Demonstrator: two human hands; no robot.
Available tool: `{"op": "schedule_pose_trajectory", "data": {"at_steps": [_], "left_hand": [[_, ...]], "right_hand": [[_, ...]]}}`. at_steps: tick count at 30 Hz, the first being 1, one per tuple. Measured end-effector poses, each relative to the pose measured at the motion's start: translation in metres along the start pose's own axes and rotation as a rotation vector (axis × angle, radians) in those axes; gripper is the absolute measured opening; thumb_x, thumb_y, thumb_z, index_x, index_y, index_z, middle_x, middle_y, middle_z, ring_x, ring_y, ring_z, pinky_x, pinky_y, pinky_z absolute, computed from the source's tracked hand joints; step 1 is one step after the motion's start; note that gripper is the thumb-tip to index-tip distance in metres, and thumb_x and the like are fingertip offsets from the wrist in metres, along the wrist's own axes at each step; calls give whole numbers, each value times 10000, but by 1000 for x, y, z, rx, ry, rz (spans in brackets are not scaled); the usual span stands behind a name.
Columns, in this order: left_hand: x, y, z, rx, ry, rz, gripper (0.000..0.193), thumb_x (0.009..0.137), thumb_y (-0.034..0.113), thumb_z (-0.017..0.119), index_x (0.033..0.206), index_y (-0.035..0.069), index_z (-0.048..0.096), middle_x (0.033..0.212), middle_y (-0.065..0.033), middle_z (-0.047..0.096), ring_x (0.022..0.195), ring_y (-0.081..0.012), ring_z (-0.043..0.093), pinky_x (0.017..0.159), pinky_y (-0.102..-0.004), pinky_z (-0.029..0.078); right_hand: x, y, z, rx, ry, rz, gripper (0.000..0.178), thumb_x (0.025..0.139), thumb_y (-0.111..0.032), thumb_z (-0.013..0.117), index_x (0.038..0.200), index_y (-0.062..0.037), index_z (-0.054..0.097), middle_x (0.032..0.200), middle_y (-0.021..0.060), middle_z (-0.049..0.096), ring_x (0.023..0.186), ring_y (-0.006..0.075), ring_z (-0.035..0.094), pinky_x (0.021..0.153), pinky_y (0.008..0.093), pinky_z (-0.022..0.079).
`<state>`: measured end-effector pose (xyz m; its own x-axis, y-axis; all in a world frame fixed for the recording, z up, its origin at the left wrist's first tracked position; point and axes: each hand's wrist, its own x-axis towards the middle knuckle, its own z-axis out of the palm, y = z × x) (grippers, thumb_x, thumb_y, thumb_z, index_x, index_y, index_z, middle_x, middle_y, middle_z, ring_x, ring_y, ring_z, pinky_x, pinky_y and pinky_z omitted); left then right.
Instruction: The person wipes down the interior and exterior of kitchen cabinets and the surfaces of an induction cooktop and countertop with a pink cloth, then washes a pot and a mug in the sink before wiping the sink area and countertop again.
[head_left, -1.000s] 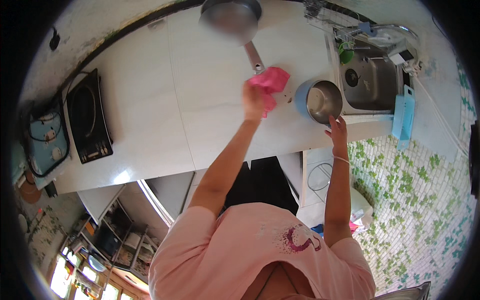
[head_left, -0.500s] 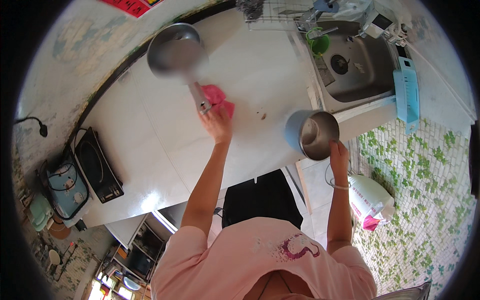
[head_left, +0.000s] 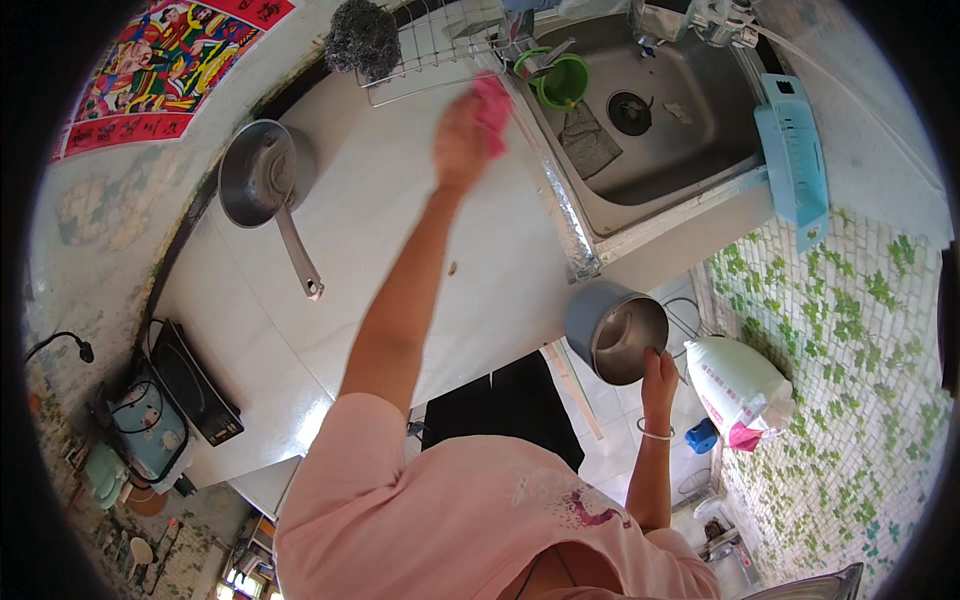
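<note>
My left hand (head_left: pixel 462 148) is closed on a pink cloth (head_left: pixel 493 112) at the far side of the white countertop (head_left: pixel 400 320), close to the wire rack and the sink's left edge. Motion blurs its fingers a little. To its left a grey saucepan (head_left: pixel 262 178) stands by the wall, its long handle pointing toward me. At the front edge of the counter, my right hand (head_left: pixel 658 380) grips the rim of a deep grey metal pot (head_left: pixel 617 333), which is tilted so that its inside shows. A small brown crumb (head_left: pixel 453 268) lies on the counter between them.
A steel sink (head_left: pixel 690 130) with a green basket (head_left: pixel 560 82) is at the far right, beside a blue plastic rack (head_left: pixel 790 150). A wire rack (head_left: pixel 440 50) and steel-wool clump (head_left: pixel 364 40) sit at the back. A black cooktop (head_left: pixel 195 385) stands left; a white sack (head_left: pixel 735 385) sits right.
My left hand has left the saucepan's handle area and carried the pink cloth away toward the wire rack and sink. My right hand still holds the pot. The whole view has shifted.
</note>
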<state>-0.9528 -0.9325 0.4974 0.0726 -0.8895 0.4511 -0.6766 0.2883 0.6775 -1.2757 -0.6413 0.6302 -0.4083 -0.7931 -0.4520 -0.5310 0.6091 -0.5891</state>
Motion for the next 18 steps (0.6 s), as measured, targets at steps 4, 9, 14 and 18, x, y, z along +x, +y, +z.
{"op": "schedule_pose_trajectory", "data": {"at_steps": [4, 9, 14, 18], "left_hand": [[-38, 97, 45, -166, 10, -175, 214, 755, 13, 493, 966, 31, 528, 1026, -147, 534, 977, -342, 475, 875, -421, 385], [-68, 102, 5, -702, -40, -631, 232, 855, 42, 463, 1086, 24, 476, 1049, -119, 509, 971, -239, 484, 870, -341, 397], [-147, 89, -142, -900, 207, -823, 236, 941, 88, 421, 1174, 59, 445, 1085, -44, 497, 978, -121, 479, 866, -274, 404], [-281, 42, -276, -237, 581, -1088, 278, 934, 124, 424, 1187, 9, 424, 1107, -65, 476, 988, -160, 476, 843, -286, 425]], "right_hand": [[-1, 5, -3, 81, -16, 16, 240, 859, -184, 494, 788, 38, 548, 674, 119, 503, 636, 192, 450, 592, 330, 366], [14, -29, 5, 306, -76, 27, 243, 873, -190, 508, 849, 44, 568, 720, -25, 497, 692, 73, 385, 588, 254, 345], [56, -76, 40, 471, -161, -180, 250, 884, -188, 535, 931, 50, 595, 772, -41, 537, 715, 56, 413, 624, 215, 341], [83, -154, 98, 541, -368, -250, 233, 857, -183, 584, 910, 42, 613, 795, -28, 569, 713, 55, 458, 659, 212, 373]]}}
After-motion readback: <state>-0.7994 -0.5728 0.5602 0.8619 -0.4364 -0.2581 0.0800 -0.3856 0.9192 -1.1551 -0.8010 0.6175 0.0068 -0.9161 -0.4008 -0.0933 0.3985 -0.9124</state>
